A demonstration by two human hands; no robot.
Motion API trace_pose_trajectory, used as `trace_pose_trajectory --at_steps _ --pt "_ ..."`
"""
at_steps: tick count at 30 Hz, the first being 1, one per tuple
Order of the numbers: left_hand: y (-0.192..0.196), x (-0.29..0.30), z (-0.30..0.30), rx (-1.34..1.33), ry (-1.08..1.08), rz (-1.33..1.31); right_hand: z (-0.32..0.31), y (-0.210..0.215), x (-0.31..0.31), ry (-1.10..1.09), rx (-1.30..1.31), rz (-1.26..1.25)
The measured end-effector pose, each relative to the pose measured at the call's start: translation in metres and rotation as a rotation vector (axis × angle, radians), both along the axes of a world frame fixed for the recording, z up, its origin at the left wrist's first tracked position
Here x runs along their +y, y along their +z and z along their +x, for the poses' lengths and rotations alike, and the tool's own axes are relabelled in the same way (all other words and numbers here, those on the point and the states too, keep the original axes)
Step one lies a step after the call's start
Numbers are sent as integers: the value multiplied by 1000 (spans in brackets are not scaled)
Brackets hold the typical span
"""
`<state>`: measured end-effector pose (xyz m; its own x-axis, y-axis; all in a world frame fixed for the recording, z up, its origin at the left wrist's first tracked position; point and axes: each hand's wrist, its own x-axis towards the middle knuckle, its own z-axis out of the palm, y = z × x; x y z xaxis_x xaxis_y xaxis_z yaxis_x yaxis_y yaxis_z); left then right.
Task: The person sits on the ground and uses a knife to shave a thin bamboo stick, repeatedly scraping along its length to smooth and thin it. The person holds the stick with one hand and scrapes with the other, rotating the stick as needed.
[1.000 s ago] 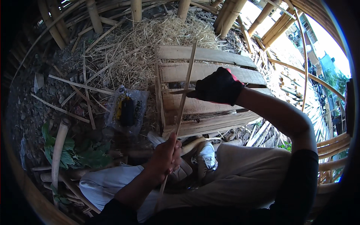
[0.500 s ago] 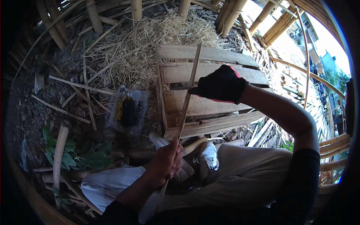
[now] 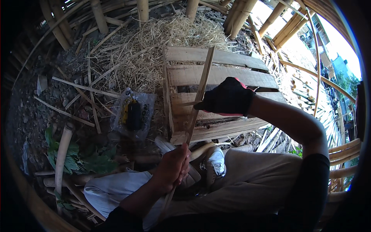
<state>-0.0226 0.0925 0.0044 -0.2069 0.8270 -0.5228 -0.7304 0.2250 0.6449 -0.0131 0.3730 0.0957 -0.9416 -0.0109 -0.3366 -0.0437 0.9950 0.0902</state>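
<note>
A long bamboo strip (image 3: 203, 78) slants from my lap up over the wooden slatted crate. My bare left hand (image 3: 174, 167) is closed round its lower part, above my lap. My right hand (image 3: 228, 97), in a black and red glove, is closed at the strip's middle, above the crate. From this fist a narrow blade, seemingly of a knife (image 3: 188, 103), sticks out leftward across the strip. The knife's handle is hidden in the glove. The strip's lower end runs past my left hand toward my trousers.
Before me stands the low slatted crate (image 3: 228, 75). Left of it lie a clear plastic bag (image 3: 146, 112) with a black object, loose bamboo strips (image 3: 85, 87) and green leaves (image 3: 98, 164). Dry straw (image 3: 135, 50) covers the ground behind, beside bamboo posts (image 3: 142, 11). An upright bamboo piece (image 3: 62, 158) is near my left knee.
My right hand has slid a little down along the strip toward me, with the blade. The strip's upper end has shifted slightly to the right. My left hand stays closed on it.
</note>
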Motion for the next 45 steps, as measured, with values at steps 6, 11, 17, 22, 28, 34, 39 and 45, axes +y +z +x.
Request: trace_pose_trajectory --at_steps 6,11,17,22,28,34,39,45 --pt "0 3 2 -17 18 5 -5 -14 47 302 202 141" --pt "-1 2 2 -62 24 -7 -7 -17 49 290 251 172" --pt "5 3 7 -34 -16 -4 -32 10 109 -78 151 420" --pt "-8 -2 13 -90 -47 43 -36 19 96 -179 66 380" --pt "-10 2 8 -120 -70 18 -15 -19 72 -518 103 -1" --pt "-20 3 -17 -174 -38 46 -9 -29 23 -369 28 -148" --pt "-19 3 -22 -23 -65 144 8 -25 4 -46 186 -303" --pt "-20 -7 -37 21 66 142 8 -7 -14 -217 80 -245"
